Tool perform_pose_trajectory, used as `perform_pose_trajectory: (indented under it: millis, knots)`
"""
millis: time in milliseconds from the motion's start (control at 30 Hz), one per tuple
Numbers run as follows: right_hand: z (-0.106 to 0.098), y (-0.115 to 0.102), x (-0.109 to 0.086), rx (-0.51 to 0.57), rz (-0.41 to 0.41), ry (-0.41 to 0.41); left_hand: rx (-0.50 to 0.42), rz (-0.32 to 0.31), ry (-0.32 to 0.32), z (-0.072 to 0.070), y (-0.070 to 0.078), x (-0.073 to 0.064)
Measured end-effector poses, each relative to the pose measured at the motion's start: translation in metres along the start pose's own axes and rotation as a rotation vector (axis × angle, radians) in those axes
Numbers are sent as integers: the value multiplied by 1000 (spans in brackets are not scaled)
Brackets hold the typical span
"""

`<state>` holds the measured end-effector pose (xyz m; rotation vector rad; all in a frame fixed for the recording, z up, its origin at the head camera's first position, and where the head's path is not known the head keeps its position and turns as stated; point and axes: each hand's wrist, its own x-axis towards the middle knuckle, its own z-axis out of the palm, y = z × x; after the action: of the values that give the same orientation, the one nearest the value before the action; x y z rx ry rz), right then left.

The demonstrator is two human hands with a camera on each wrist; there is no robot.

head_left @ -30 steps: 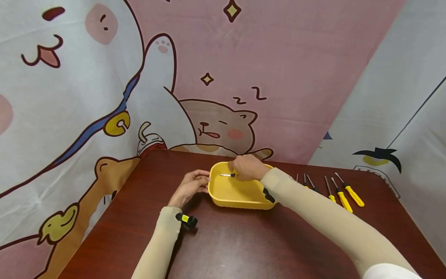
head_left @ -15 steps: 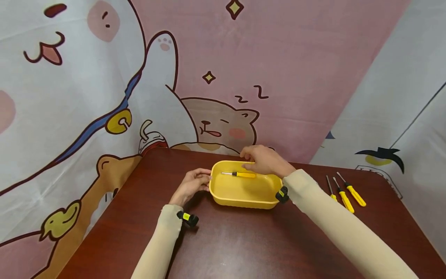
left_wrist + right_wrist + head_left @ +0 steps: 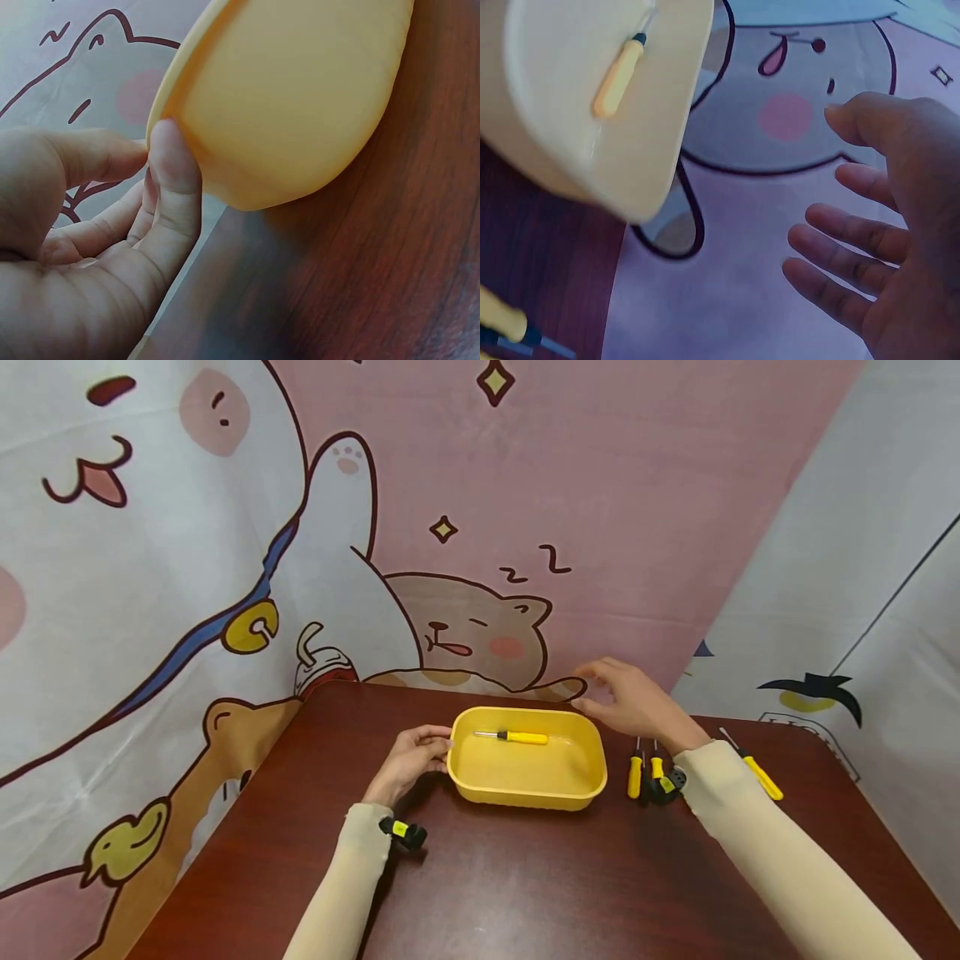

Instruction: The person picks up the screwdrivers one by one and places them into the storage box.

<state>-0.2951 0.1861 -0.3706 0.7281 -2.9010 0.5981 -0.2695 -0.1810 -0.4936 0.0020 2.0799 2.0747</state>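
A yellow plastic basin (image 3: pixel 528 797) stands on the table, rounded at its corners. My left hand (image 3: pixel 405 766) pinches its left rim between thumb and finger, which the left wrist view shows close up. Inside the basin, near the back wall, lies a screwdriver (image 3: pixel 527 738) with a yellow handle, a black collar and its metal shaft pointing left. Past the basin's back right corner, my right hand (image 3: pixel 633 700) hangs in the air with loosely spread fingers and nothing in them. In the right wrist view this hand (image 3: pixel 930 195) is apart from the basin (image 3: pixel 671 142).
Several more screwdrivers lie on the dark red table (image 3: pixel 510 885) to the basin's right. Among them are a near one (image 3: pixel 635 777) and a far one (image 3: pixel 763 778); my right forearm partly covers the group. A cartoon-printed cloth (image 3: pixel 615 527) hangs behind the table.
My right hand has let go of the screwdriver, leaving it in the basin, then risen and moved right, out past the rim. The left hand has stayed at the left rim.
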Motion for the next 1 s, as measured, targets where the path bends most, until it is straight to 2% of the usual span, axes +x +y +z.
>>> perform_pose_trajectory:
  millis: [233,433,700,1000]
  knots:
    - [-16,31,-30,-3,76,18,2,-10,30,4,0,1]
    - [-24,59,-44,-36,137,5,-1,-10,61,3,1,0]
    - [-31,104,-64,-95,175,-41,18,-14,51,2,1,0]
    - [-35,142,-88,-123,259,-92,7,-15,48,2,1,0]
